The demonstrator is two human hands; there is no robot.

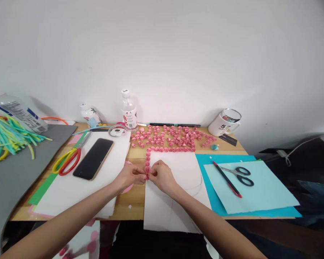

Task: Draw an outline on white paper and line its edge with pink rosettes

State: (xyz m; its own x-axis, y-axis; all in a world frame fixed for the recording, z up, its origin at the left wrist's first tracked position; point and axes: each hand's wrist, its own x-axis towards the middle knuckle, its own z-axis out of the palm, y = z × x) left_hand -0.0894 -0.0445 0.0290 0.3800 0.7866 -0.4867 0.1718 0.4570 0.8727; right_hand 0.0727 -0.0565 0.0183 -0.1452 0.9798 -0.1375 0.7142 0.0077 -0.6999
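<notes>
A white sheet of paper [167,208] lies in front of me, overhanging the table's front edge. Small pink rolled paper roses [162,149] run in a row along its top edge and down its left edge. At the lower end of the left row, my left hand [133,174] and my right hand [161,175] meet, both with fingers closed in a pinch on one pink paper rose [147,176]. My left hand comes from the left side, my right hand rests over the sheet. A faint pencil curve shows on the paper to the right.
Many loose pink roses [175,136] lie behind the sheet. To the left are a phone [93,159], red-and-yellow scissors [67,161] and white papers [56,196]. At right, black-handled scissors [241,174] and a pencil [226,179] lie on light blue paper [261,192]. A bottle [129,113] and mug [223,122] stand behind.
</notes>
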